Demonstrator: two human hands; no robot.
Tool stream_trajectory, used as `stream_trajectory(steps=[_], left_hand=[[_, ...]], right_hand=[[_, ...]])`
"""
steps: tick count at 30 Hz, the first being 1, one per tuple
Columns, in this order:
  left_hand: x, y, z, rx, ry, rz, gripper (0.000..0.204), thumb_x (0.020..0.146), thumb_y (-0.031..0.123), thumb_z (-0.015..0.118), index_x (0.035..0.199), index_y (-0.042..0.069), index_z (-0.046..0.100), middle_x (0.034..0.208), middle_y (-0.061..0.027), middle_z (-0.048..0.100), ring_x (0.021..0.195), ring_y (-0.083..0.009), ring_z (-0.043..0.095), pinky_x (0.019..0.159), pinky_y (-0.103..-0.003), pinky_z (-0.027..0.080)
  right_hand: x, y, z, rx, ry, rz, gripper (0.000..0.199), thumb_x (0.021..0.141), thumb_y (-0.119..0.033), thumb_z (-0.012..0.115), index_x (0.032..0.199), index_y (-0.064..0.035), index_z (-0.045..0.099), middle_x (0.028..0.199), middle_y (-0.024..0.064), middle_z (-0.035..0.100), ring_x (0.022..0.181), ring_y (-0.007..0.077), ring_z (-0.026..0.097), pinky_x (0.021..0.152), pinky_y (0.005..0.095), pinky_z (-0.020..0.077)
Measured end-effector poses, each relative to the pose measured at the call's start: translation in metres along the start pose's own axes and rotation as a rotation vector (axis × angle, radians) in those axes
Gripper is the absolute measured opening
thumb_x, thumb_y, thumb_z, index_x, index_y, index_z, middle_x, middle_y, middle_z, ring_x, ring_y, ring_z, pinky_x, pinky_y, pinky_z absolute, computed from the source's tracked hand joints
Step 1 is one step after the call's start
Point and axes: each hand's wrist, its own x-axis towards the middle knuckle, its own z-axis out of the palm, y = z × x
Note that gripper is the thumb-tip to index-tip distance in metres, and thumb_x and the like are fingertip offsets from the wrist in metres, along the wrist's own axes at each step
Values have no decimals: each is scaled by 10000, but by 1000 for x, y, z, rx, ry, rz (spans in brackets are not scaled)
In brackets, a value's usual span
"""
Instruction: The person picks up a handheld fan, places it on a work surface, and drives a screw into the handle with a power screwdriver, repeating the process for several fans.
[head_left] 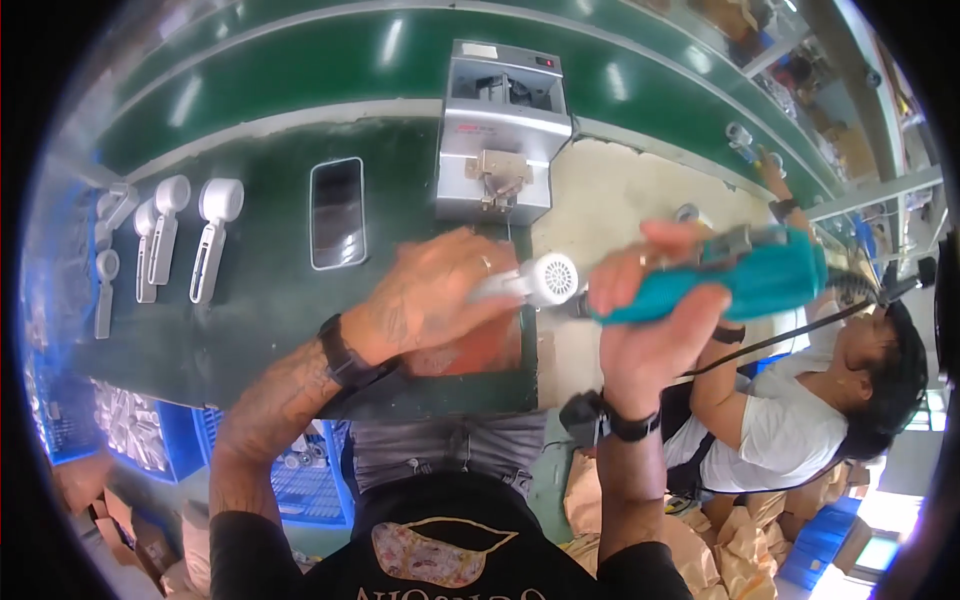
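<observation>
My left hand (440, 290) is closed round the handle of a white plastic piece with a round grilled head (552, 280). The grille faces up toward me. In my right hand (655, 330) is a teal electric screwdriver (745, 280), gripped round its body, with its tip pointing left at the side of the round head. Blur hides whether the tip touches the piece. Under my left hand lies an orange-red mat (475, 350) on the green bench (270, 330).
A grey metal machine (500, 130) stands behind my hands. A phone-shaped dark-screened device (338, 213) lies left of it. Several similar white pieces (215, 235) rest at the far left. Blue crates (180, 435) hold more parts below. A co-worker (790, 420) in a white shirt sits at right.
</observation>
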Motion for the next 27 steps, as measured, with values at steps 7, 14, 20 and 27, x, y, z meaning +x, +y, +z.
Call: stream_trajectory(steps=[7,14,20,27], left_hand=[[-2,-9,-5,0,16,115,457,788,328,762,1160,89,646,1095,-67,636,1009,-265,595,865,-409,503],[-9,-15,9,8,91,124,482,822,353,745,1191,75,611,1090,-64,603,1029,-263,543,909,-388,445],[-10,-19,11,9,131,162,476,823,338,740,1182,54,611,1089,-73,603,1008,-270,543,889,-394,449],[-7,-18,13,4,150,148,462,824,329,739,1176,55,617,1036,-81,592,973,-277,542,846,-399,449]], right_hand=[[64,40,51,-211,-35,-139,602,998,-538,529,1118,49,583,728,69,592,640,165,580,593,300,473],[81,84,55,-253,-144,-219,398,1040,-376,513,1039,17,572,725,71,593,633,158,586,569,282,470],[74,77,56,-221,-173,-155,384,1038,-365,518,1034,16,568,727,75,594,630,163,581,573,295,470],[34,48,26,-122,-136,-81,586,985,-516,567,1098,58,538,690,83,550,592,180,545,555,316,444]])
